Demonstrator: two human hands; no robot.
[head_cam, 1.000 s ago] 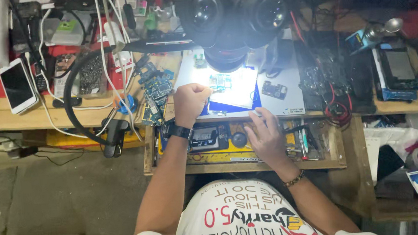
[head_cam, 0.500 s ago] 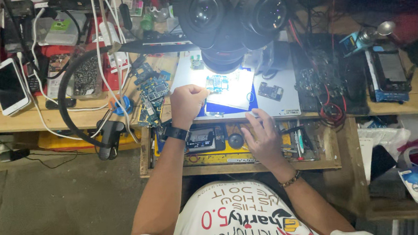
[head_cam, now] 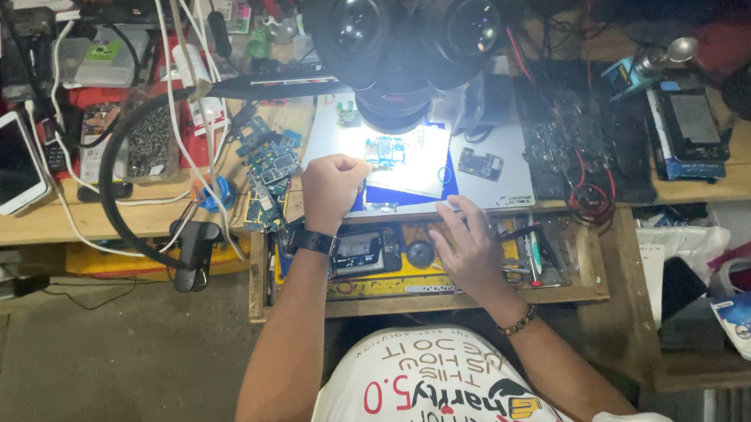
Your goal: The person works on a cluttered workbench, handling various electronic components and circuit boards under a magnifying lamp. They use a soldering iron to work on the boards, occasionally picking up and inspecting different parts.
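My left hand (head_cam: pixel 331 188), with a black watch on the wrist, rests curled on the brightly lit blue work mat (head_cam: pixel 409 177) under the black stereo microscope (head_cam: pixel 406 30). Its fingertips are right beside a small green circuit board (head_cam: pixel 383 152) lying in the light; whether the fingers grip anything is hidden. My right hand (head_cam: pixel 472 250), with a bead bracelet, lies with fingers spread over the tools in the open wooden drawer (head_cam: pixel 436 297), next to a small black meter (head_cam: pixel 362 249). A second small board (head_cam: pixel 481 163) sits on the grey plate to the right.
Several blue-green phone boards (head_cam: pixel 268 179) lie left of the mat. A white phone (head_cam: pixel 7 161), a thick black cable loop (head_cam: pixel 137 185) and white wires crowd the left bench. A black parts tray (head_cam: pixel 571 138) and a blue device (head_cam: pixel 689 128) stand at the right.
Both hands stay where they were; only the view has shifted slightly.
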